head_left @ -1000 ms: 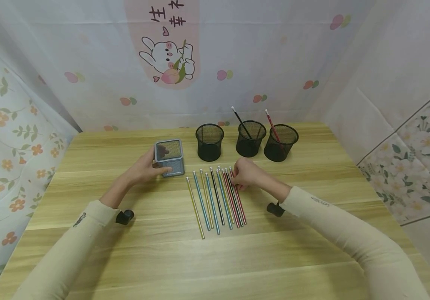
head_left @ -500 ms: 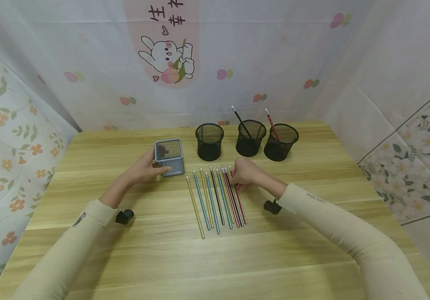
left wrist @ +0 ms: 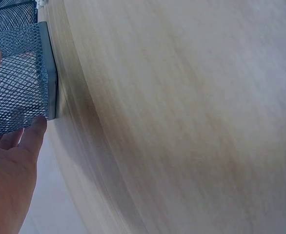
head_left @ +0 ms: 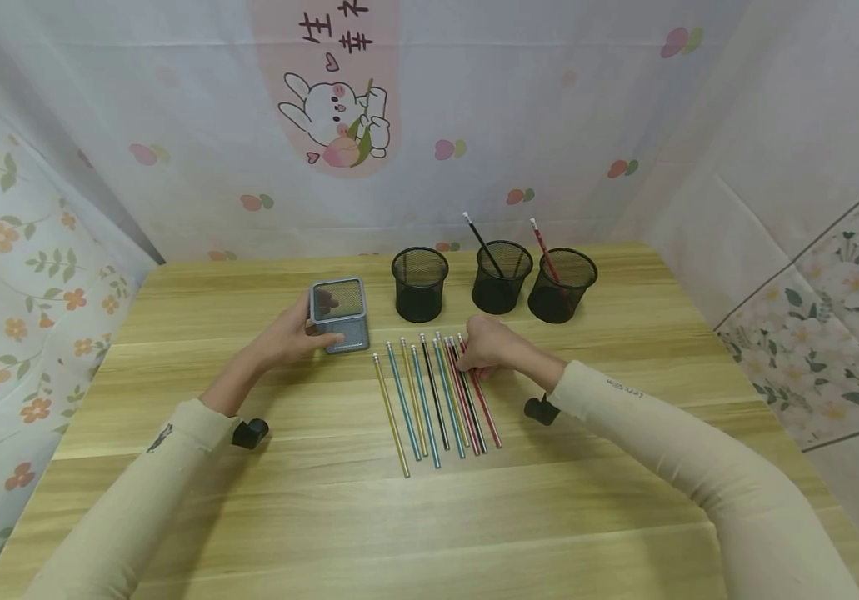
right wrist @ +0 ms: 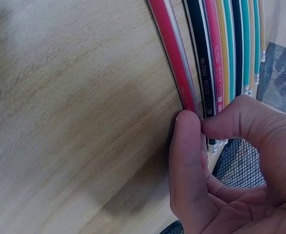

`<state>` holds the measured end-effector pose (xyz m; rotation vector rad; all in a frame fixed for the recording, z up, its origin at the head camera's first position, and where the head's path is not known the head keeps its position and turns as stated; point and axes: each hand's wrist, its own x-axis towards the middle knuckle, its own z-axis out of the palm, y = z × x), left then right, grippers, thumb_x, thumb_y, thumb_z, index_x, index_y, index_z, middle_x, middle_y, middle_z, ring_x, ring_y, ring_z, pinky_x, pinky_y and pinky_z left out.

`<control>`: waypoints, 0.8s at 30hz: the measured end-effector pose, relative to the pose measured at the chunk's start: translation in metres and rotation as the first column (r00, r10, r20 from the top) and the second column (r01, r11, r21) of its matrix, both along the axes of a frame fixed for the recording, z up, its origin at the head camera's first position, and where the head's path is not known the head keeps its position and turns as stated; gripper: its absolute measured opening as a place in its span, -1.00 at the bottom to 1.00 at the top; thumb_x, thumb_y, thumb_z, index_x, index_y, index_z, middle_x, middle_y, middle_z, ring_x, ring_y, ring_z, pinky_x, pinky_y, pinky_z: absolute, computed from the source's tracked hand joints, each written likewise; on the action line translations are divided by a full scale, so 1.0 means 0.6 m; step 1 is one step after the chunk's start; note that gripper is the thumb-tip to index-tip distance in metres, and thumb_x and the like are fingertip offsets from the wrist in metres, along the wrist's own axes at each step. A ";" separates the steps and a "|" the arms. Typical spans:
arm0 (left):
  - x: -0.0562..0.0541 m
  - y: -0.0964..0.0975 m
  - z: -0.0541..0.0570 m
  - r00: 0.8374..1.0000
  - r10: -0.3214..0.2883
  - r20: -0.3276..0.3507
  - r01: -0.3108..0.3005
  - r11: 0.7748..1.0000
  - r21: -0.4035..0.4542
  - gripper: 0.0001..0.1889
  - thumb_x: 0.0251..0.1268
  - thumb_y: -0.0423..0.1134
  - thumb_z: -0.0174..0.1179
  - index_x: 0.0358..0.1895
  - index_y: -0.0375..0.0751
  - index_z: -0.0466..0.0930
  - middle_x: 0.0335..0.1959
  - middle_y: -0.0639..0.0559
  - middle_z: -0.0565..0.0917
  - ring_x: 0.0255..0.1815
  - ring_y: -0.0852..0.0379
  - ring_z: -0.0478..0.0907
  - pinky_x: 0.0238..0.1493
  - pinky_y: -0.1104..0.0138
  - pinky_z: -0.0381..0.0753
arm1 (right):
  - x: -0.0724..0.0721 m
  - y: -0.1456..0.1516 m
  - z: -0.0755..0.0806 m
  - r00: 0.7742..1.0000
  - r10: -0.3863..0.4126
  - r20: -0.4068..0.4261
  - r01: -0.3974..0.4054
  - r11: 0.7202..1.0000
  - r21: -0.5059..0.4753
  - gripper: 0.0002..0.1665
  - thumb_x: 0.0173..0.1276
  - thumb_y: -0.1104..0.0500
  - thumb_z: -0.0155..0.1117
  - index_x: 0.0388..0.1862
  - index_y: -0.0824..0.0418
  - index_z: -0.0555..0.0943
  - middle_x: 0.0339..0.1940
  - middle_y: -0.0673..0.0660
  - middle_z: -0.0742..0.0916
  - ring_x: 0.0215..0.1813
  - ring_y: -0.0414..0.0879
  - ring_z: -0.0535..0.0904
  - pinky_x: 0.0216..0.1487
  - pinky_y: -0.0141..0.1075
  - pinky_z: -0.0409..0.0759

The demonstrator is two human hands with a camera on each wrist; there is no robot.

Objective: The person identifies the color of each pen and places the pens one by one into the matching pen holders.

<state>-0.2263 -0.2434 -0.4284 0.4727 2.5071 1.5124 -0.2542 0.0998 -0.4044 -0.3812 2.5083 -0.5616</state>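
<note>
My left hand [head_left: 290, 340] holds a grey square mesh pencil holder [head_left: 348, 335], thumb at its front and fingers along its side and back. In the left wrist view, fingertips touch the mesh wall [left wrist: 18, 80] near its rim. My right hand [head_left: 492, 343] pinches a red pencil [head_left: 487, 414] near its eraser end, between thumb and forefinger. The right wrist view shows this red pencil [right wrist: 171, 44] lying apart from a black pencil [right wrist: 197, 44] beside it. Several yellow, blue, black and red pencils [head_left: 429, 400] lie in a row to its left, erasers pointing away from me.
Behind the pencils stand three round black mesh cups. The left cup [head_left: 419, 292] shows no pencil; the middle cup [head_left: 496, 293] has a black pencil [head_left: 481, 242] and the right cup [head_left: 552, 302] a red one. A patterned curtain [head_left: 474, 100] hangs behind the wooden table [head_left: 429, 533].
The near end of the rightmost red pencil has swung slightly right, away from the black pencil beside it. My right forearm has shifted a little left; the left hand stays on the holder.
</note>
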 end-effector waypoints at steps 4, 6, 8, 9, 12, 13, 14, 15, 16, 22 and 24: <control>0.001 0.000 0.000 1.000 -0.003 -0.003 0.003 1.000 -0.002 -0.28 0.37 -0.37 0.35 0.43 -0.46 0.11 0.39 -0.43 0.32 0.44 -0.32 0.25 0.38 -0.03 0.38 | -0.002 0.002 -0.002 1.000 0.014 0.009 -0.014 1.000 -0.007 -0.67 0.29 0.27 0.46 -0.66 0.34 0.66 -0.71 0.19 0.69 -0.62 -0.02 0.70 -0.52 -0.29 0.71; 0.001 0.000 0.000 1.000 -0.005 -0.002 0.005 1.000 0.002 -0.28 0.37 -0.37 0.35 0.43 -0.46 0.11 0.39 -0.43 0.32 0.44 -0.33 0.25 0.38 -0.04 0.37 | -0.003 0.003 -0.002 1.000 0.022 0.016 -0.022 1.000 -0.016 -0.67 0.29 0.27 0.46 -0.67 0.35 0.67 -0.71 0.19 0.69 -0.63 -0.02 0.69 -0.51 -0.29 0.71; 0.001 -0.001 -0.001 1.000 -0.009 -0.002 0.009 1.000 0.008 -0.28 0.38 -0.37 0.35 0.43 -0.46 0.11 0.39 -0.44 0.32 0.44 -0.34 0.25 0.38 -0.04 0.37 | -0.003 0.004 -0.001 0.999 0.030 0.023 -0.029 0.999 -0.027 -0.67 0.28 0.28 0.45 -0.67 0.35 0.67 -0.71 0.19 0.68 -0.63 -0.03 0.69 -0.51 -0.28 0.72; 0.000 -0.001 -0.001 1.000 -0.010 -0.002 0.010 1.000 0.010 -0.28 0.38 -0.37 0.35 0.43 -0.46 0.11 0.39 -0.44 0.32 0.44 -0.34 0.25 0.38 -0.04 0.37 | -0.003 0.005 0.000 0.999 0.034 0.027 -0.033 0.999 -0.032 -0.67 0.28 0.29 0.44 -0.68 0.35 0.67 -0.71 0.19 0.68 -0.63 -0.03 0.69 -0.51 -0.28 0.72; -0.001 0.000 -0.001 1.000 -0.013 -0.002 0.013 1.000 0.006 -0.28 0.37 -0.38 0.34 0.43 -0.46 0.11 0.39 -0.44 0.31 0.45 -0.33 0.25 0.38 -0.03 0.38 | -0.001 0.010 0.004 0.998 0.049 0.032 -0.047 0.998 -0.041 -0.68 0.27 0.31 0.42 -0.69 0.35 0.66 -0.72 0.17 0.68 -0.62 -0.03 0.69 -0.50 -0.27 0.72; -0.001 0.000 -0.001 1.000 -0.013 -0.001 0.013 1.000 0.004 -0.28 0.37 -0.39 0.34 0.43 -0.46 0.11 0.39 -0.44 0.31 0.45 -0.33 0.25 0.38 -0.03 0.38 | -0.001 0.011 0.006 0.998 0.055 0.030 -0.053 0.998 -0.044 -0.68 0.26 0.32 0.41 -0.70 0.34 0.66 -0.72 0.17 0.68 -0.61 -0.03 0.70 -0.49 -0.27 0.73; -0.002 0.001 -0.001 1.000 -0.012 -0.002 0.012 1.000 -0.001 -0.29 0.37 -0.39 0.34 0.43 -0.46 0.11 0.39 -0.43 0.31 0.45 -0.33 0.25 0.38 -0.03 0.38 | 0.000 0.013 0.008 0.998 0.063 0.024 -0.062 0.997 -0.044 -0.67 0.26 0.33 0.40 -0.71 0.33 0.65 -0.72 0.16 0.68 -0.61 -0.02 0.70 -0.48 -0.27 0.73; -0.002 0.001 0.000 1.000 -0.011 -0.003 0.011 1.000 -0.006 -0.29 0.37 -0.39 0.34 0.43 -0.46 0.11 0.39 -0.43 0.32 0.44 -0.33 0.25 0.38 -0.03 0.38 | 0.000 0.014 0.010 0.997 0.071 0.016 -0.070 0.997 -0.042 -0.66 0.25 0.33 0.38 -0.73 0.32 0.64 -0.73 0.16 0.68 -0.60 -0.01 0.71 -0.48 -0.27 0.73; -0.002 0.001 0.000 1.000 -0.010 -0.004 0.010 1.000 -0.010 -0.29 0.38 -0.39 0.34 0.42 -0.47 0.11 0.39 -0.43 0.32 0.44 -0.33 0.25 0.38 -0.03 0.38 | 0.001 0.016 0.013 0.997 0.079 0.004 -0.079 0.996 -0.038 -0.65 0.24 0.33 0.37 -0.75 0.30 0.62 -0.73 0.15 0.67 -0.60 -0.01 0.71 -0.47 -0.27 0.72; -0.001 0.001 0.001 1.000 -0.007 -0.010 0.007 1.000 -0.024 -0.31 0.39 -0.39 0.33 0.41 -0.47 0.12 0.39 -0.43 0.31 0.44 -0.34 0.24 0.39 -0.05 0.35 | 0.002 0.024 0.027 0.995 0.097 -0.017 -0.097 0.994 -0.045 -0.64 0.26 0.30 0.39 -0.74 0.30 0.66 -0.71 0.15 0.70 -0.55 0.04 0.73 -0.42 -0.25 0.75; -0.001 0.002 0.002 1.000 -0.004 -0.008 0.004 1.000 -0.028 -0.32 0.39 -0.38 0.33 0.41 -0.47 0.12 0.39 -0.42 0.31 0.44 -0.34 0.24 0.40 -0.05 0.34 | 0.002 0.026 0.032 0.995 0.099 -0.011 -0.099 0.994 -0.045 -0.67 0.28 0.29 0.40 -0.70 0.32 0.69 -0.70 0.15 0.70 -0.52 0.06 0.74 -0.38 -0.21 0.76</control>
